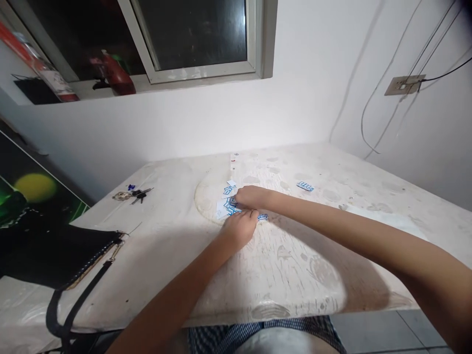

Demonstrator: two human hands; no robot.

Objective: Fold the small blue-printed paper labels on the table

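Observation:
Small white paper cutouts with blue line drawings [232, 209] lie clustered on the table in front of me, overlapping one another. My right hand [252, 196] reaches in from the right, its fingers closed at the edge of a paper cutout in the cluster. Just nearer to me, my left hand [240, 230] rests low over the table with its fingers curled together; what is under them is hidden. Another blue-marked cutout [262, 217] shows beside the left fingertips. A further cutout [305, 186] lies apart to the right.
The table [177, 275] has a stained pale covering with a round mark. Keys [139, 194] lie at left, near a black bag [73, 250] with a strap. Behind are a window [195, 37], a red bottle [117, 74] on the sill, and a wall socket [403, 85] with cables.

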